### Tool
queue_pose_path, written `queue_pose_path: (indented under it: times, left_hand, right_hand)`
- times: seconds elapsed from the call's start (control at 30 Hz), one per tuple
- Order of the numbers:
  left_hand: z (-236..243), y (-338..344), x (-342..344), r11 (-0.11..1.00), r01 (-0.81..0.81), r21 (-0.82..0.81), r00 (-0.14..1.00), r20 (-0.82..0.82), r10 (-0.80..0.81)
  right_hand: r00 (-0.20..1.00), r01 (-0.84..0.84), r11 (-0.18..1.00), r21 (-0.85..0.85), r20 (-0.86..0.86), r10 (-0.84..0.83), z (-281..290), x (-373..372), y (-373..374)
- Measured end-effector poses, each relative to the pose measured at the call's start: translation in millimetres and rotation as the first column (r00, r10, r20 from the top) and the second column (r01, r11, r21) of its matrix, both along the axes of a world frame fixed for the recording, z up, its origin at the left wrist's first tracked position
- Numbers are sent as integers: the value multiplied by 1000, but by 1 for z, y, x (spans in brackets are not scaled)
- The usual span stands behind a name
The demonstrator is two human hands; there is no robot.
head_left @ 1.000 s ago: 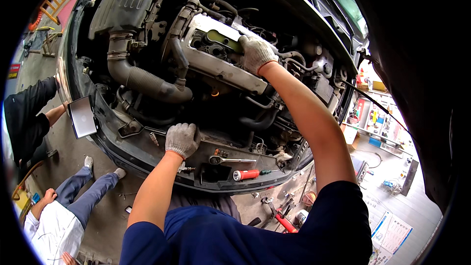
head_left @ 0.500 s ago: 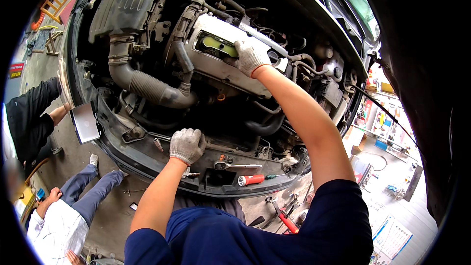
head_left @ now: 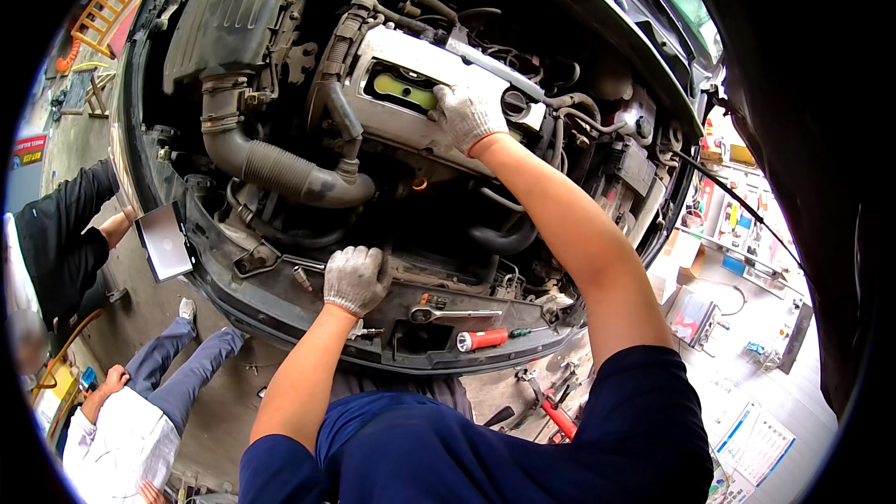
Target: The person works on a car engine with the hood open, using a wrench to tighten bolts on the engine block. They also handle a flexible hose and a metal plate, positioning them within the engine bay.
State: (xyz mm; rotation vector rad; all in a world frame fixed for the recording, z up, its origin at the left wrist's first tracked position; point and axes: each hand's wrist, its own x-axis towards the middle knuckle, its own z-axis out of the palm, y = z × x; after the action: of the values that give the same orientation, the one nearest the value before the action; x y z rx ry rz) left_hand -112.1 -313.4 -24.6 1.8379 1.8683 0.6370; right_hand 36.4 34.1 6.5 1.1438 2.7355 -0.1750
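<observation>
My right hand [head_left: 464, 117], in a pale knitted glove, is on the silver engine cover [head_left: 401, 47]. Its curled fingers are at the right end of a yellow-green plate [head_left: 401, 89] in the cover's recess; their tips are partly hidden. My left hand [head_left: 357, 282], gloved as well, curls closed over the edge of the dark front panel [head_left: 448, 294]; its fingertips are out of sight. On that panel lie a ratchet wrench [head_left: 457, 315], a red flashlight [head_left: 483, 341] and a screwdriver with a green handle [head_left: 519, 332]. A small metal socket-like piece [head_left: 301, 278] lies left of my left hand.
A ribbed air duct [head_left: 280, 168] runs from the black air filter box [head_left: 224, 23] at the left. The hood's support rod [head_left: 733, 196] slants at the right. Two other people stand at the left; one has a hand beside a tablet-like screen [head_left: 166, 243].
My right hand and the yellow-green plate have shifted slightly left, and a dark gap now shows along the plate's upper edge. The left hand stays in place.
</observation>
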Motion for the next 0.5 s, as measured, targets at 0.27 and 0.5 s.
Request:
queue_pose_path:
  times: [0.27, 0.5]
  left_hand:
    - [70, 43, 1, 997, -48, 65, 998, -35, 50]
    - [36, 309, -15, 883, -85, 461, 976, -139, 166]
  right_hand:
    - [880, 225, 952, 209, -463, -106, 31, 72, 21]
    - [815, 398, 898, 186, -522, -252, -30, 57, 45]
